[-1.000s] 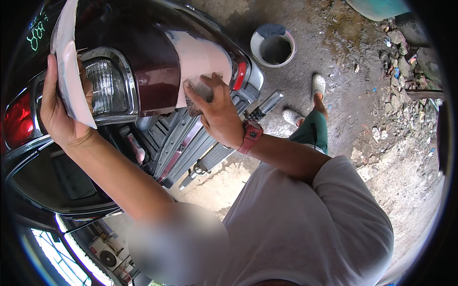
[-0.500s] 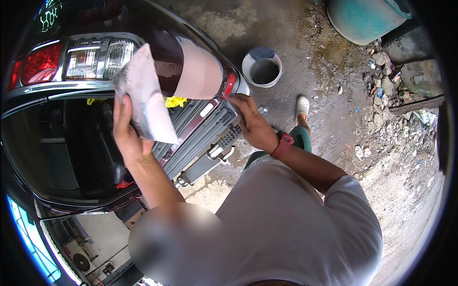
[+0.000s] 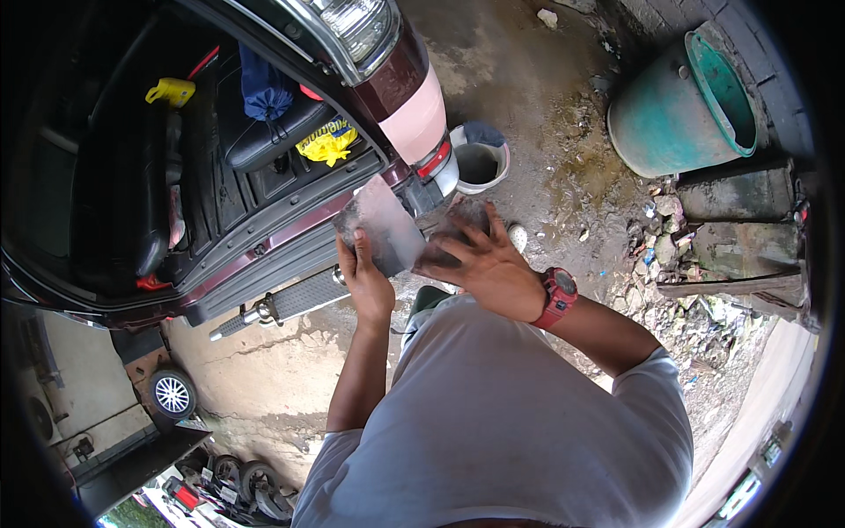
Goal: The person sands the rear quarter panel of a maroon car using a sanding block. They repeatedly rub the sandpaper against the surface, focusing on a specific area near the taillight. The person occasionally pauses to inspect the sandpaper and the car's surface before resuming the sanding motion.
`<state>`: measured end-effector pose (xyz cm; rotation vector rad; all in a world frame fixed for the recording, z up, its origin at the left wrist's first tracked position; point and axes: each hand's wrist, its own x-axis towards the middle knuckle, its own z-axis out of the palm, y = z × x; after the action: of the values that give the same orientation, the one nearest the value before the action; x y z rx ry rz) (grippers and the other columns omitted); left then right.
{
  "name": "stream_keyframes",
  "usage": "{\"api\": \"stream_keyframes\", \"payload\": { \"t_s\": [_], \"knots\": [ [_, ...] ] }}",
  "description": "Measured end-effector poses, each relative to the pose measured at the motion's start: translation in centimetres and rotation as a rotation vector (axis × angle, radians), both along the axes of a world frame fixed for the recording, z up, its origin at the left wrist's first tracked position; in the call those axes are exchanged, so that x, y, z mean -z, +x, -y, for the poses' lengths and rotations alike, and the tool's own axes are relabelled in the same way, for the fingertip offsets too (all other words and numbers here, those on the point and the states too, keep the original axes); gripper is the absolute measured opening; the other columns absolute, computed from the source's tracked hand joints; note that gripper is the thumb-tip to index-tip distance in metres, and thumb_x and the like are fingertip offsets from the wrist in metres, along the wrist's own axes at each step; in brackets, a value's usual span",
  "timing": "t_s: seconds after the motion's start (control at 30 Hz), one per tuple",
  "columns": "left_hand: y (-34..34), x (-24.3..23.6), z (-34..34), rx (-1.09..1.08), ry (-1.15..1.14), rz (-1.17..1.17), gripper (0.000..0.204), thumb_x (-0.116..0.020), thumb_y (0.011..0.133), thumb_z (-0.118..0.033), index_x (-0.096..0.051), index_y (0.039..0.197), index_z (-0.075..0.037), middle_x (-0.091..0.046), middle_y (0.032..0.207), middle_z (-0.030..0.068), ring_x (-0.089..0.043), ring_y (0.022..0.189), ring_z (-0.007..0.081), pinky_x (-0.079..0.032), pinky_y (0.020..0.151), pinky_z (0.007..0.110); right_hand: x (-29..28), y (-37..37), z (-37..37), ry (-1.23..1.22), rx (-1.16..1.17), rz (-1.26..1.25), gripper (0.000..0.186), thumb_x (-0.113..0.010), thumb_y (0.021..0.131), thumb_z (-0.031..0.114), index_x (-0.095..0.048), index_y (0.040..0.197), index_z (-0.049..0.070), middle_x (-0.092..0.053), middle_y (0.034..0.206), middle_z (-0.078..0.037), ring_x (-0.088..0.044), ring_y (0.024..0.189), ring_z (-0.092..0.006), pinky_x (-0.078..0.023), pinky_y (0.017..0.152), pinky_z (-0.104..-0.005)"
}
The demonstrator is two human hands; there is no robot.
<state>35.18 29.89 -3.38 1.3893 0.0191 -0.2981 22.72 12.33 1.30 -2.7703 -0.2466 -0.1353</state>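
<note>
A flat, pale board with pink and dark smears (image 3: 392, 216) is held in my left hand (image 3: 370, 286), the thumb lying across its face. Right beside it, my right hand (image 3: 497, 277) is closed on a dark, stained, reddish-brown flat piece (image 3: 471, 211), its fingers bent over the surface. Its exact kind is hard to make out. Both hands are in front of my torso, apart from the car. Beyond them is the dark maroon car's rear corner (image 3: 400, 84), with a pale pink patch (image 3: 416, 119) below the tail light (image 3: 356, 26).
A bucket of grey liquid (image 3: 480, 158) stands by the bumper corner. The open rear shows black seats (image 3: 273, 132) and a yellow bag (image 3: 326, 145). A step bar (image 3: 304, 299) runs along the bumper. To the right are a large green tub (image 3: 656, 128) and rubble (image 3: 669, 238).
The view has shifted. My left hand has lowered the board away from the car. My right hand has left the bumper corner and come back beside the board, with the dark piece now showing under its fingers.
</note>
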Motion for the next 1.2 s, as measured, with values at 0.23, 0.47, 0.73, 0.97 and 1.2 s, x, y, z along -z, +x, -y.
{"api": "stream_keyframes", "payload": {
  "t_s": [0.23,0.47,0.73,0.97,1.2],
  "knots": [
    [1.1,1.6,0.7,0.051,-0.438,-0.368,0.034,-0.055,0.106,-0.019,-0.054,0.138,-0.007,-0.066,0.125,0.0144,-0.067,0.111,0.0281,-0.059,0.089,0.043,-3.9,0.7,-1.2,0.233,-0.163,0.067,0.071,-0.056,0.09,0.005,-0.051,0.148,0.044,-0.04,0.152,-0.015,-0.036,0.145,-0.0497,-0.032,0.117,-0.0686],
    [1.0,-0.3,3.9,0.163,-0.49,-0.326,0.03,-0.058,0.105,-0.016,-0.06,0.133,-0.004,-0.066,0.129,0.0071,-0.063,0.116,0.0199,-0.047,0.104,0.034,0.8,0.3,7.2,-0.155,0.135,-0.026,0.071,-0.057,0.089,0.006,-0.047,0.152,0.035,-0.036,0.156,-0.019,-0.037,0.145,-0.0489,-0.045,0.109,-0.058],
    [1.7,-6.3,9.6,0.469,0.468,0.456,0.029,-0.051,0.109,-0.023,-0.056,0.125,0.002,-0.07,0.099,0.0195,-0.066,0.084,0.0244,-0.051,0.082,0.035,-0.9,1.0,9.3,-0.069,0.409,0.111,0.075,-0.052,0.084,-0.003,-0.055,0.146,0.038,-0.043,0.156,-0.005,-0.031,0.151,-0.039,-0.021,0.119,-0.0693],
    [7.1,-9.1,14.0,0.208,0.234,0.511,0.037,-0.057,0.108,-0.027,-0.055,0.131,0.002,-0.065,0.112,0.0076,-0.057,0.101,0.0133,-0.044,0.093,0.028,5.0,0.1,11.3,0.416,0.379,0.057,0.072,-0.053,0.082,-0.007,-0.06,0.141,0.035,-0.053,0.145,-0.006,-0.042,0.144,-0.0384,-0.028,0.119,-0.0657],
    [16.6,-25.8,15.4,0.29,-0.021,0.301,0.041,-0.061,0.102,-0.014,-0.057,0.135,0.01,-0.068,0.123,0.0202,-0.069,0.11,0.0267,-0.057,0.097,0.039,8.9,8.8,17.4,1.909,0.391,-0.118,0.064,-0.052,0.09,-0.006,-0.052,0.15,0.018,-0.062,0.136,-0.009,-0.06,0.119,-0.013,-0.048,0.097,-0.0268]
  ]
}}
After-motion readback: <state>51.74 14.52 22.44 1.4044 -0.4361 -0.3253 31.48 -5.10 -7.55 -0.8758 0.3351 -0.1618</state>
